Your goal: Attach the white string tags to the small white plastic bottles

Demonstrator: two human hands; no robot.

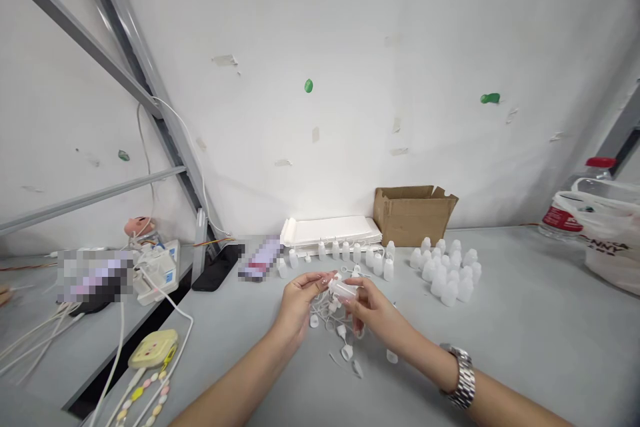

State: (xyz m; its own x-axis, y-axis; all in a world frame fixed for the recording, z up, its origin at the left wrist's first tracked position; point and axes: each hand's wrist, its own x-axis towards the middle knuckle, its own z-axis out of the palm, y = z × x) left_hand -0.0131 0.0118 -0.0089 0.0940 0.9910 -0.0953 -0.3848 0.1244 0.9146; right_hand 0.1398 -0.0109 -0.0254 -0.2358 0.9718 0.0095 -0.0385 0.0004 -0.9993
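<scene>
My right hand [374, 307] grips a small translucent plastic bottle [344, 290], which is tilted with its neck to the left. At that neck, the fingertips of my left hand [299, 301] pinch a small white cap [337, 276]; whether it is seated on the neck I cannot tell. Below my hands lies a loose heap of white caps with thin straps [342, 331], partly hidden by the fingers. Just beyond them stands a row of small bottles with caps [346, 251]. To the right is a cluster of bottles without visible strapped caps [447, 271].
Flat white packets [333, 230] and an open cardboard box [415, 219] stand against the wall. A plastic bag [613, 247] and a red-capped bottle [563, 217] are at the far right. Leftward are a black pouch [217, 268], a power strip [159, 273], cables and a yellow device [153, 348].
</scene>
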